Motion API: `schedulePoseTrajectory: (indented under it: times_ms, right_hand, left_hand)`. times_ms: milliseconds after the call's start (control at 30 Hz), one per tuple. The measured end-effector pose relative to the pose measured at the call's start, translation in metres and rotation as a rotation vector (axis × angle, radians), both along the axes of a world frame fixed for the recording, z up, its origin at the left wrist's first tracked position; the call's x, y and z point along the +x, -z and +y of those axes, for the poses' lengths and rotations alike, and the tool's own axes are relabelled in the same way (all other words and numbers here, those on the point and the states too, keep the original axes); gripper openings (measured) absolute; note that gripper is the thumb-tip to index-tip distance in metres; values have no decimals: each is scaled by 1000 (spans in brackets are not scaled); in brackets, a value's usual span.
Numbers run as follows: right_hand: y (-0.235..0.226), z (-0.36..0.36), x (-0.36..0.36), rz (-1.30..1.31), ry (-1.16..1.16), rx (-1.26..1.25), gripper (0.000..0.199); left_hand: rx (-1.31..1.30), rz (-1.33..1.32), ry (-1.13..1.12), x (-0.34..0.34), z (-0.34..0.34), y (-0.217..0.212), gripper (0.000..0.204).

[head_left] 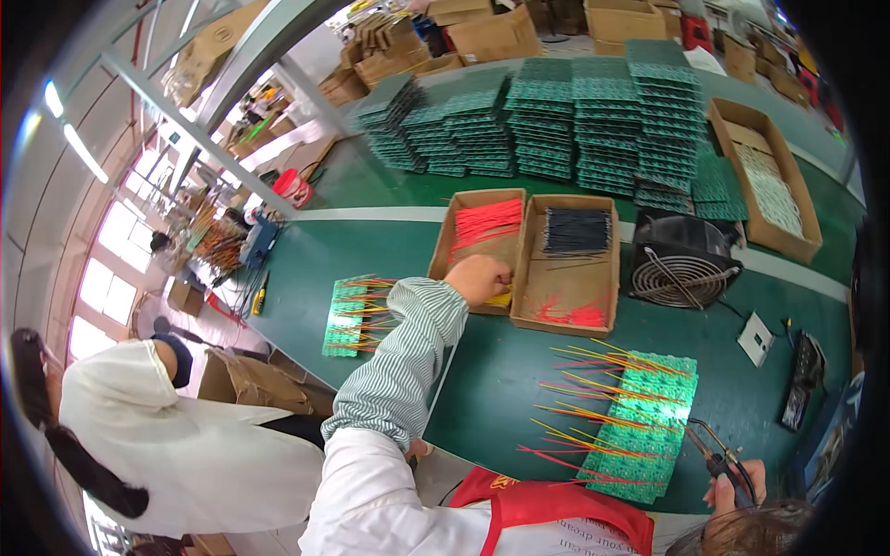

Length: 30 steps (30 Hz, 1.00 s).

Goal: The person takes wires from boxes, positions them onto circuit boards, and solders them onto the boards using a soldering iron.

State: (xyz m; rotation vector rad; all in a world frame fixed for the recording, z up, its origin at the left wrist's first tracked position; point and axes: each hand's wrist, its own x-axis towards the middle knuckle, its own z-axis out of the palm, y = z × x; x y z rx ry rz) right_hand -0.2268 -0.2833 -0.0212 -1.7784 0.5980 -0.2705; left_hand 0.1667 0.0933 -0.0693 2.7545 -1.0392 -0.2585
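My left hand (477,280) reaches over the near end of a cardboard box (442,243). Its fingers are curled down at short yellow wires (502,299); whether it grips any is hidden. Red wires (489,219) lie at that box's far end. At the lower right, my right hand (753,484) is closed round the black handle of a soldering iron (719,465), beside a green circuit board panel (640,426). Rows of red and yellow wires (579,408) stick out from the panel's left side. Another wired panel (344,320) lies left of my left forearm.
A second box (567,287) holds black and red wires. Behind stand tall stacks of circuit boards (542,120), with a box of pale parts (811,222) at their right. A black fan (684,259) stands right of the boxes. A person in white (185,435) is at left.
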Motion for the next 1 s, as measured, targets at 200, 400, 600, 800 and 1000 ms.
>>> schedulePoseTrajectory:
  times_ms: [200, 400, 600, 800, 1000]
  right_hand:
    - [1, -5, 14, 62, -5, 24, 16]
    - [5, -2, 12, 30, 44, 44, 17]
    - [3, 5, 7, -37, 76, 62, 16]
    - [-9, 15, 5, -86, 124, 93, 18]
    - [-14, 20, -4, -153, 182, 100, 18]
  left_hand:
    - [-77, -27, -140, -10, 1, -18, 12]
    - [-189, -171, -126, -12, 3, -17, 13]
    - [-299, -294, -73, -17, -4, -23, 14]
    - [-394, -266, -40, -26, -5, -48, 16]
    - [-517, -26, 46, -87, -62, -96, 13]
